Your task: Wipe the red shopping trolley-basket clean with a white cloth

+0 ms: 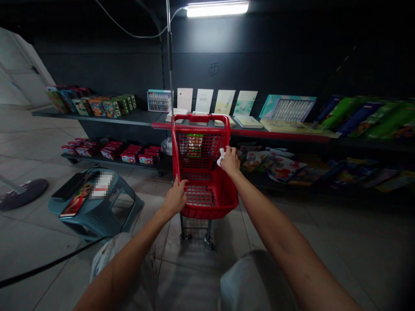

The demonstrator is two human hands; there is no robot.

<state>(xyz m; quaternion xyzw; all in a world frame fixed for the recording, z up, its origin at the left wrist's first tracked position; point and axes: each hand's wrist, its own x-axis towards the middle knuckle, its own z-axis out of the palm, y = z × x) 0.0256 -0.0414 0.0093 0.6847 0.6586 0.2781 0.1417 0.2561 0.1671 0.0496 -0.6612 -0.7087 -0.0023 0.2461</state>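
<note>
A red plastic shopping cart (207, 211) with a raised handle and lattice panels stands in front of me on small casters. My left hand (175, 196) grips the cart's left rim, its fingers curled over the edge. At the right side of the cart, my right hand (231, 160) is closed around a crumpled white tissue (221, 157), close to the upright frame. Whether the tissue touches the frame I cannot tell. Through the lattice a green and red packet (194, 144) shows behind the cart.
A dark two-level shelf (139, 116) runs behind the cart, bearing books, boxes and snack bags (283, 167). To the left stands a blue-grey plastic stool (113, 205) with flat items on it. A round stand base (24, 194) rests on the tiled floor. A thin pole (170, 52) rises by the cart.
</note>
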